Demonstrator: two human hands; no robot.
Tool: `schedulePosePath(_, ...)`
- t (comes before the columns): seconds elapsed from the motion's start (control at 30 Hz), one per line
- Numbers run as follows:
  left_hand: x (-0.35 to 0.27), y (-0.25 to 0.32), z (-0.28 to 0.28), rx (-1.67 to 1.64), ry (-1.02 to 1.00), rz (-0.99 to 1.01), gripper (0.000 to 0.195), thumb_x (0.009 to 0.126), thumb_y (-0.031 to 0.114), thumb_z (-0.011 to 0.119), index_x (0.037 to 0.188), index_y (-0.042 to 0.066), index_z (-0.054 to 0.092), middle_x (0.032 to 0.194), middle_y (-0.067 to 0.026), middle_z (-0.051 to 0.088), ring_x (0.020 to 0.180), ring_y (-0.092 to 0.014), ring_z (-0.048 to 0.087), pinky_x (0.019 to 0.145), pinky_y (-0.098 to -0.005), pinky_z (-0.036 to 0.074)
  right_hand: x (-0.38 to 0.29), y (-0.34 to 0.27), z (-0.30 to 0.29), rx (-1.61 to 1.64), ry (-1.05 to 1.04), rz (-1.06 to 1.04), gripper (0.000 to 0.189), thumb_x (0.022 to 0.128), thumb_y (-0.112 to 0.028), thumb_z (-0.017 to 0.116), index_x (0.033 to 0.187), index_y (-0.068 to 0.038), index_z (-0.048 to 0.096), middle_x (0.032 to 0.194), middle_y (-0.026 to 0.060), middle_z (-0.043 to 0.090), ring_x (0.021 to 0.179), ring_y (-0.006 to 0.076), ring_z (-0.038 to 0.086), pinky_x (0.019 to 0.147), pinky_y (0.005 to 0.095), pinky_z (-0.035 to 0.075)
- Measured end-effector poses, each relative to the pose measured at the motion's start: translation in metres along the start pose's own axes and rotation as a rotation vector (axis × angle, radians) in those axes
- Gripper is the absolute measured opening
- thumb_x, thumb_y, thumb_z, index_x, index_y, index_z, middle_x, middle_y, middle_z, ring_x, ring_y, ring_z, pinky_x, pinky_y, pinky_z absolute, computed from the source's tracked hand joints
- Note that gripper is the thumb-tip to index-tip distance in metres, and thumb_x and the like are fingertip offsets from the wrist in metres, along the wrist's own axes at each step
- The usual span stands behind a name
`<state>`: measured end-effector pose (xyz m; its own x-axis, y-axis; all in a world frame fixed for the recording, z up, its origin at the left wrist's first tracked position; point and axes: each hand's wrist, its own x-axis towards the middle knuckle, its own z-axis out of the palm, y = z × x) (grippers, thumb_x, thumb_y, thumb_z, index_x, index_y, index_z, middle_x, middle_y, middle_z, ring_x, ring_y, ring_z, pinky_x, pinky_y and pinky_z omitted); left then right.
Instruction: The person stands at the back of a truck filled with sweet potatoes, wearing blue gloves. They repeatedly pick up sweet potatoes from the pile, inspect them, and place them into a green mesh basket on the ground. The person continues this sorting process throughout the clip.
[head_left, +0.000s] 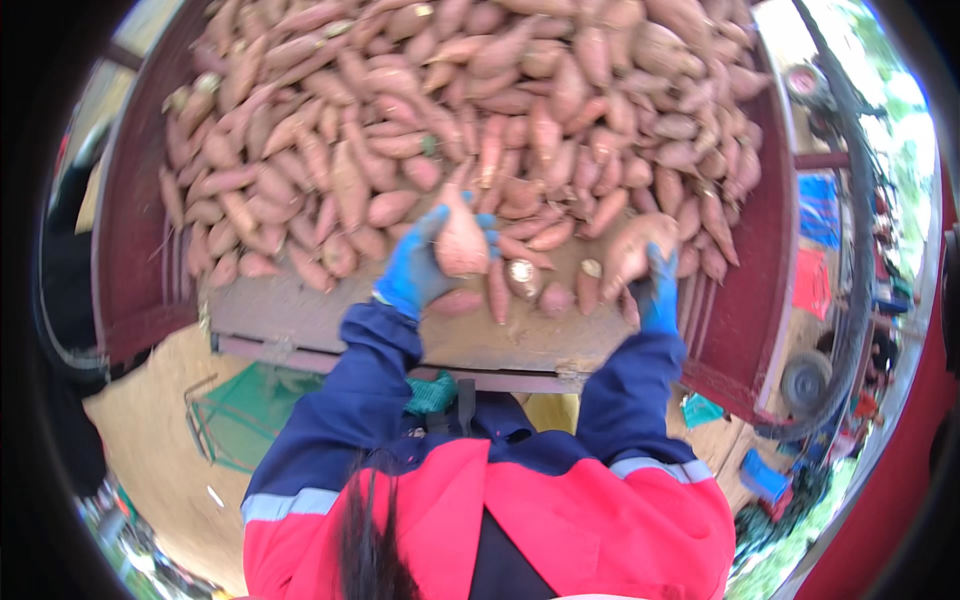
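My left hand (420, 259), in a blue work glove, is closed around a plump sweet potato (461, 244) with its tapered end pointing away from me. In my right hand (656, 289), gloved the same way, is a larger sweet potato (634, 251), tilted and gripped at its near right side. Both hands are just above the near edge of a big heap of sweet potatoes (352, 172). Between them, several loose ones lie on the truck bed, among them a sweet potato with a pale cut end (523, 277).
Dark red side walls (142, 195) flank the truck bed (300, 319), whose hinged rear board edge runs before my waist. Below left stands a green mesh-covered frame (251, 412). A blue container (763, 476), a wheel (806, 381) and a red bag (811, 281) are at right.
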<state>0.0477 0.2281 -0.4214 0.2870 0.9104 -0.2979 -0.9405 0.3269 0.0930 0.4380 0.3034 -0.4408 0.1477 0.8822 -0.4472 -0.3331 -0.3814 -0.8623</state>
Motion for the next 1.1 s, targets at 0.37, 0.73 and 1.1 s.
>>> schedulePosePath(0.37, -0.288, 0.033, -0.039, 0.462, 0.54, 0.646, 0.053, 0.103, 0.031, 0.056, 0.146, 0.001, 0.046, 0.127, -0.0051, 0.06, 0.114, -0.016, 0.061, 0.101, -0.0319, 0.048, -0.214, 0.07, 0.309, -0.416, -1.242, 0.353, 0.079, 0.086, -0.029, 0.08, 0.15, -0.005, 0.04, 0.142, 0.0121, 0.052, 0.13, 0.0209, 0.051, 0.111, 0.0381, 0.042)
schedulePosePath(0.73, -0.591, 0.084, -0.187, 0.465, 1.524, 0.774, 0.054, 0.106, 0.034, 0.051, 0.152, 0.008, 0.044, 0.147, -0.0105, 0.053, 0.136, -0.023, 0.048, 0.115, -0.0355, 0.036, -0.28, 0.164, 0.385, -0.8, -1.417, -0.339, 0.055, 0.089, -0.029, 0.073, 0.136, -0.004, 0.058, 0.129, 0.0231, 0.062, 0.126, 0.0382, 0.057, 0.106, 0.0442, 0.047)
schedulePosePath(1.1, -0.231, 0.118, -0.077, 1.154, 0.777, 0.586, 0.045, 0.103, 0.022, 0.057, 0.143, 0.001, 0.053, 0.137, -0.0108, 0.061, 0.126, -0.021, 0.056, 0.111, -0.034, 0.04, -0.106, 0.139, 0.417, -1.457, -0.706, -0.874, 0.073, 0.083, -0.024, 0.075, 0.148, -0.01, 0.046, 0.138, 0.0234, 0.053, 0.119, 0.0432, 0.058, 0.096, 0.0467, 0.051)
